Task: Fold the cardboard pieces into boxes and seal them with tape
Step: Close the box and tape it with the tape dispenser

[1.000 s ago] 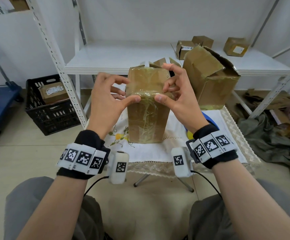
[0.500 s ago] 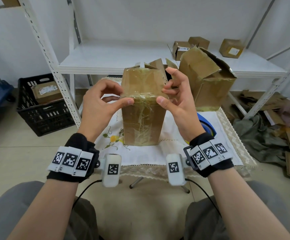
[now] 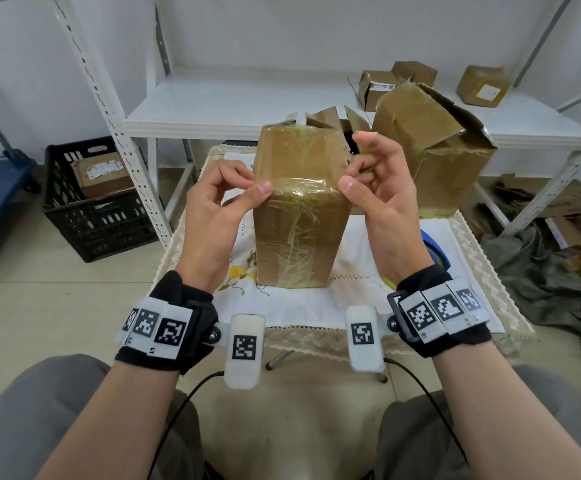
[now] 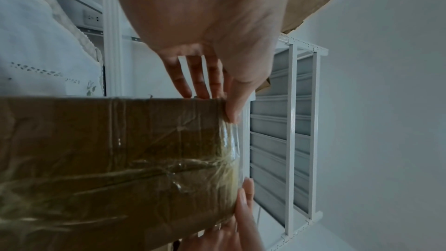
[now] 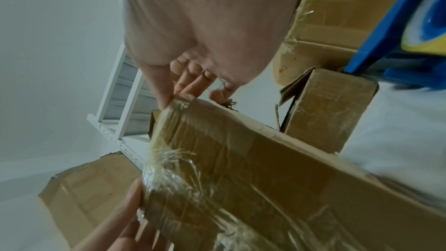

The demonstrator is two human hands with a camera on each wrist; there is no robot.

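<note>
Upright on the table [image 3: 316, 306], box [image 3: 296, 237] pinched by left hand [image 3: 212, 216] and right hand [image 3: 382, 206].

The box [image 3: 299, 216] is brown cardboard under glossy clear tape [image 3: 301, 187] streaked yellowish. The cloth [image 3: 316, 303] beneath is white, embroidered with yellow fruit and green stems. The crate [image 3: 95, 216] is black, the shelving [image 3: 233, 105] white, and the wristbands [image 3: 159, 329] black with black-and-white square markers.

Bare forearms end in black wristbands [image 3: 174, 303] ringed with white tiles bearing black square codes, a white camera pod [image 3: 244, 349] with its own code on each wrist trailing a thin black cable [image 3: 178, 410], above grey trousers [image 3: 39, 410]
</note>
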